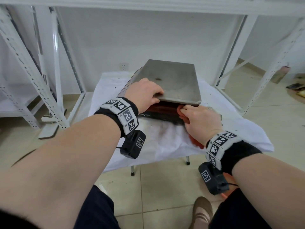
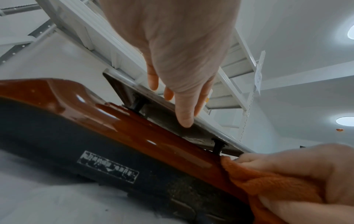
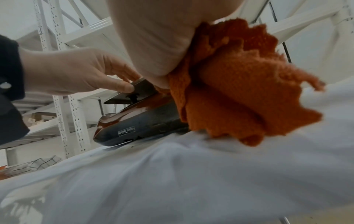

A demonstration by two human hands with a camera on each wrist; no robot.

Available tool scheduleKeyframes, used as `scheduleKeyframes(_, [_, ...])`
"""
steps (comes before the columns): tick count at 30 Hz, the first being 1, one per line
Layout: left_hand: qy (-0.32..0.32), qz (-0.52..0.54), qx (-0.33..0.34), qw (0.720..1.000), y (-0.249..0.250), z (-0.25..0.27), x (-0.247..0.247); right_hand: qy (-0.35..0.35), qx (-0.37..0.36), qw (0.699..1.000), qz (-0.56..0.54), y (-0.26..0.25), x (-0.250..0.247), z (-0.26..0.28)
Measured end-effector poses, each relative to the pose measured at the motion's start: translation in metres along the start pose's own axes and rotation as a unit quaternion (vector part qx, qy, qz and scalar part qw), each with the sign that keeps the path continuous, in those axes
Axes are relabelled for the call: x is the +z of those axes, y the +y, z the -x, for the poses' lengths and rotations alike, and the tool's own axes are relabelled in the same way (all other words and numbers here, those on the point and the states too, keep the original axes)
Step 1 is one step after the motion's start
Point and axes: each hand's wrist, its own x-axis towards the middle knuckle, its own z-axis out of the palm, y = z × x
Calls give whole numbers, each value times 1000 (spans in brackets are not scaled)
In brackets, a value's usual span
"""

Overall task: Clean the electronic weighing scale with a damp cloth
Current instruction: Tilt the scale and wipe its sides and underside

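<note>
Now your right hand (image 1: 200, 119) clutches the orange cloth (image 3: 239, 94) at the right end of the scale (image 1: 166, 111) on the bench, so its unwiped front edge runs leftward toward your left hand (image 1: 145, 93), which pinches the steel pan (image 1: 173, 81).

The weighing scale (image 1: 165, 90) sits on the cloth-draped worktop (image 1: 239, 129), just beyond both hands. The left hand (image 1: 145, 94) rests on its platter's near left corner; the right hand (image 1: 201, 120) presses the cloth (image 3: 239, 91) under its near right edge. Shelving (image 1: 54, 63) stands behind.

Black wristbands (image 1: 132, 108) with checkered marker tiles, dark trousers (image 1: 97, 210).
</note>
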Motion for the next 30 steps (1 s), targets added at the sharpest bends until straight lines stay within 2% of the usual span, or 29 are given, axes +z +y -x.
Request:
scheduleKeyframes(4, [7,7,-17,1000,3,2,2,14,4,1000,-6,6,-7,7])
scheduleKeyframes(9, [-8,36,-27,999,2,5,7,-14,-57,997,54,-12,-13,-7])
scheduleKeyframes(12, [-13,29,-24,999,1,7,7,0,-75,997,21,-21,-3,-14])
scheduleKeyframes(16, [-7,14,-24,1000,3,7,7,-138,-107,985,15,-26,11,-10])
scheduleKeyframes(18, [-10,18,-33,999,4,7,9,-156,-98,983,-12,-26,12,0])
scheduleKeyframes(21, [3,29,-36,999,4,9,12,-103,10,993,-65,-23,6,9])
scheduleKeyframes(25, [35,46,-50,997,10,13,14,-73,161,974,-140,-9,-11,11])
scheduleKeyframes(27, [64,63,-91,992,7,18,17,-49,244,952,-178,-2,-10,13])
scheduleKeyframes(30, [102,107,-197,969,-5,28,22,3,364,898,-248,2,-5,17])
